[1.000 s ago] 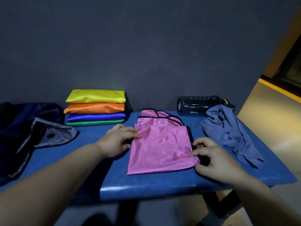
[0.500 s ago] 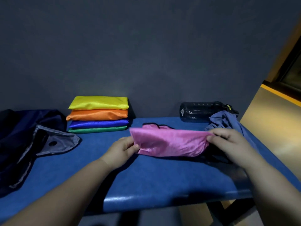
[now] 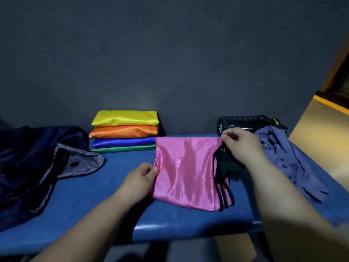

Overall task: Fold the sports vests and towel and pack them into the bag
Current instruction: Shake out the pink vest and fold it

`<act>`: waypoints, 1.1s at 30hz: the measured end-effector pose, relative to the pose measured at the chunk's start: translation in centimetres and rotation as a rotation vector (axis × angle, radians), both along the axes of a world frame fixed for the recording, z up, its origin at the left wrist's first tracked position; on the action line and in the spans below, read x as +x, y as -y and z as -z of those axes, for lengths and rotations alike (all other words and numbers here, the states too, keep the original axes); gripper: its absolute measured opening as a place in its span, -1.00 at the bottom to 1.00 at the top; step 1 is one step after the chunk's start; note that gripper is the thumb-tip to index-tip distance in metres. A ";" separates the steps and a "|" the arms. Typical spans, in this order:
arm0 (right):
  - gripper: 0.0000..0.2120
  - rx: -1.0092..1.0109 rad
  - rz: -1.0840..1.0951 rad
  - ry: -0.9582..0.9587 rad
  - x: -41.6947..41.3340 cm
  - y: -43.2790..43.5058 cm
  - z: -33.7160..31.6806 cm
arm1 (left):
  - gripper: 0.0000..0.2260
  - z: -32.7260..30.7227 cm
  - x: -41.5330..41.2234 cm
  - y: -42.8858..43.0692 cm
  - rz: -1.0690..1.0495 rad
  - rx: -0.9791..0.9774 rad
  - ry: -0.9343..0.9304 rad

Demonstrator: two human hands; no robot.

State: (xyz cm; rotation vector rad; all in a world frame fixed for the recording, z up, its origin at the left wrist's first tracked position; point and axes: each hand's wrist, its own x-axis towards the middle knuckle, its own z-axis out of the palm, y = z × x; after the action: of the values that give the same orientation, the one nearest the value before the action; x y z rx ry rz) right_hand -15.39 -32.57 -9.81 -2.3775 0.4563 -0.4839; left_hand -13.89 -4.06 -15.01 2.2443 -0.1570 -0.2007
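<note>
pink vest (image 3: 186, 169) pinched by left hand (image 3: 138, 181) and right hand (image 3: 240, 147) fingers at opposite edges.

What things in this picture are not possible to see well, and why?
Head view:
Bag interior: hidden by its own dark folds.
Bottle: partly behind the right hand and towel; yellow print too small.
Green vest: mostly under the stack.
Left hand fingertips: hidden by the pink vest.
</note>
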 end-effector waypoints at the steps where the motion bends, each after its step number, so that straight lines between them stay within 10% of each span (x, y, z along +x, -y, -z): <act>1: -0.71 -0.025 0.027 -0.048 0.2 -0.1 0.4 | -0.75 -0.4 -0.2 0.1 -0.009 0.012 -0.029; 7: -0.66 -0.186 0.075 -0.305 -1.3 -0.8 -0.3 | -0.33 -1.4 -0.6 -0.6 0.065 0.083 -0.153; 14: -0.50 -0.174 -0.165 -0.661 -6.1 -3.4 -0.6 | -0.41 -1.0 -1.9 -1.0 0.037 0.018 -0.110; 33: -0.60 0.249 -0.265 -0.133 -9.1 -3.0 5.8 | -0.59 0.4 -2.4 -1.8 0.119 0.071 -0.020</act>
State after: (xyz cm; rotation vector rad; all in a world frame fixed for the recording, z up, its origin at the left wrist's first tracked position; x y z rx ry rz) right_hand -24.47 -29.61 -15.59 -2.1920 0.2381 -0.1398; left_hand -16.29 -2.22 -15.42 2.3041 -0.2769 -0.2969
